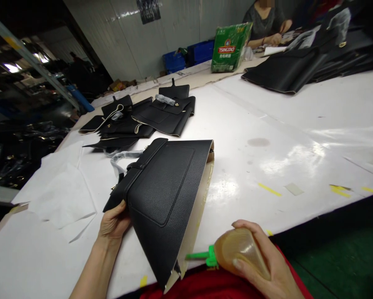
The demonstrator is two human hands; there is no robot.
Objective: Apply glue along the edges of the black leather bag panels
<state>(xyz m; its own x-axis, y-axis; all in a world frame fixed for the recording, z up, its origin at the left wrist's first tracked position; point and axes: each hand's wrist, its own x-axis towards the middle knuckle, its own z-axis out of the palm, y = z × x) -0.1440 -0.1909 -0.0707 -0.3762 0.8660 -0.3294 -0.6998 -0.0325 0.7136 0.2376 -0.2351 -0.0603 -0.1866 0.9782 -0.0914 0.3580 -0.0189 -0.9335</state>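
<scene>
A black leather bag piece (161, 187) with a stitched panel and a strap lies tilted in front of me, its pale raw edge facing right. My left hand (114, 222) grips it at the left side, the thumb on top and the other fingers hidden beneath. In my right hand (264, 257) is a translucent squeeze bottle (236, 249) of amber liquid. Its green nozzle (199, 255) points left, at the near end of the pale edge; whether it touches I cannot tell. A plastic-wrapped handle (124, 160) sticks out beyond the bag piece.
Several black bag pieces (161, 114) are piled farther back on the white table (267, 124), with more (286, 68) at the far right. White sheets (62, 191) lie at left. A green Tsingtao carton (230, 47) stands near a seated co-worker (267, 25). Yellow tape scraps (269, 189) dot the surface.
</scene>
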